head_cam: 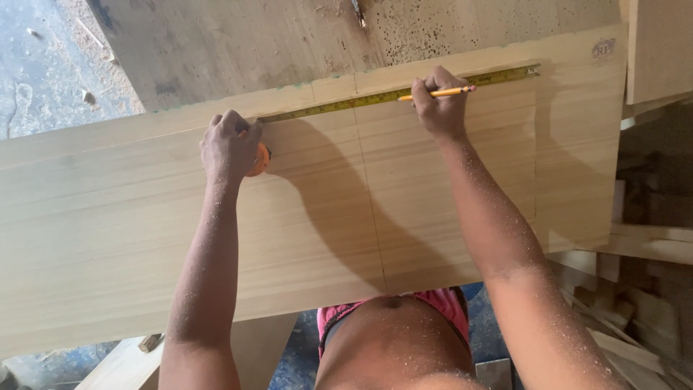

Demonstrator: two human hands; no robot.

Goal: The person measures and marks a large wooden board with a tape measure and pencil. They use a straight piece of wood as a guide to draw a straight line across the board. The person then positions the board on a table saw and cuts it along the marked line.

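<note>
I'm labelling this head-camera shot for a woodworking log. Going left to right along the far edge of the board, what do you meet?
Left hand over the orange tape-measure case → pencil line across the board → right hand → pencil tip → tape's end hook.

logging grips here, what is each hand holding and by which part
The left hand clasps the orange tape measure case around its body, on the wooden board. The right hand holds a yellow pencil near its middle, over the extended tape.
</note>
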